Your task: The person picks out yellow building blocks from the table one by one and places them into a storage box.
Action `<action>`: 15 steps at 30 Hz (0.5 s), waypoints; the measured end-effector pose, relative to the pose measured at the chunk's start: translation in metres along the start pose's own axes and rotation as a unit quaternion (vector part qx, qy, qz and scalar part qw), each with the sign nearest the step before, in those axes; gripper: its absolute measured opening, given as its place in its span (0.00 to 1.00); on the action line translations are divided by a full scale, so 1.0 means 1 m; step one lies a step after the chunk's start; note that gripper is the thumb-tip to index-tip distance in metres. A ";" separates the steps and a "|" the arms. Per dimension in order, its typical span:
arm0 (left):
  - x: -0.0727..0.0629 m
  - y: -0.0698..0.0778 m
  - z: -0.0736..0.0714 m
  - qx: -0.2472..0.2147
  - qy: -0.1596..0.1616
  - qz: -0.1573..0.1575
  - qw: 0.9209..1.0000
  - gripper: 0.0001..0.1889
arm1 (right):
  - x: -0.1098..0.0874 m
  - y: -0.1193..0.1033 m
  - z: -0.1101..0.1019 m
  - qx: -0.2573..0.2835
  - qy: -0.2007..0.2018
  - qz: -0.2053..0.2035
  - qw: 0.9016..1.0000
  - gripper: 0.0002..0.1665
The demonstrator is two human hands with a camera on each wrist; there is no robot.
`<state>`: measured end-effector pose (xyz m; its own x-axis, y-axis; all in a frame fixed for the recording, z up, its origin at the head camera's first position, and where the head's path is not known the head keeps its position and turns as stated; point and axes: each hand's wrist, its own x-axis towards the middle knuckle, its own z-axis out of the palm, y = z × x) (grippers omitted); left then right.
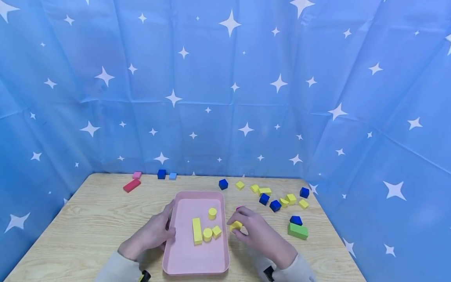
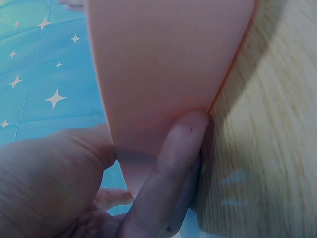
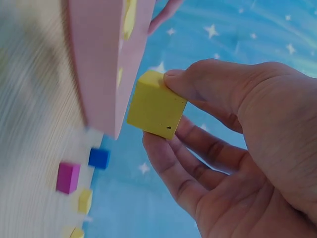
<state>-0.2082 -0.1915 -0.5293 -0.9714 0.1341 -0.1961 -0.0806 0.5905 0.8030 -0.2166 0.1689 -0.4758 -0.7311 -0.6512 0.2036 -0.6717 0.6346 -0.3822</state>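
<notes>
A pink tray (image 1: pixel 181 254) lies on the table, with a long yellow block (image 1: pixel 197 231), two yellow cylinders (image 1: pixel 212 213) and a small yellow cube (image 1: pixel 216 232) inside. My left hand (image 1: pixel 153 232) grips the tray's left side, the thumb over the rim and a finger along the outer wall (image 2: pixel 158 74). Just outside the tray's right wall, my right hand (image 1: pixel 258 233) pinches a yellow block (image 3: pixel 156 106) between thumb and fingers. A magenta block (image 1: pixel 239 207) sits partly hidden behind that hand.
At the right are several yellow blocks (image 1: pixel 265 191), several dark blue blocks (image 1: pixel 275 206) and a green block (image 1: pixel 297 231). At the back left lie a red block (image 1: pixel 132 185), a pink block (image 1: pixel 137 175), a dark blue cube (image 1: pixel 161 174) and a light blue block (image 1: pixel 172 176). A starry blue curtain (image 1: pixel 211 78) hangs behind.
</notes>
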 end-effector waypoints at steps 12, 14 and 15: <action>-0.001 0.000 -0.001 0.000 -0.003 0.005 1.000 0.54 | 0.006 -0.039 0.012 0.025 -0.081 0.007 0.996 0.13; -0.001 0.000 -0.001 0.002 -0.001 0.004 1.000 0.54 | 0.007 -0.043 0.014 0.023 -0.093 0.004 0.995 0.14; -0.001 -0.001 -0.001 0.002 0.000 0.002 1.000 0.54 | 0.007 -0.044 0.015 0.020 -0.096 -0.001 0.995 0.14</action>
<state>-0.2075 -0.1928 -0.5290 -0.9717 0.1367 -0.1925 -0.0752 0.5936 0.8012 -0.1902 0.1296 -0.4712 -0.6908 -0.7225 0.0292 -0.6649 0.6188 -0.4182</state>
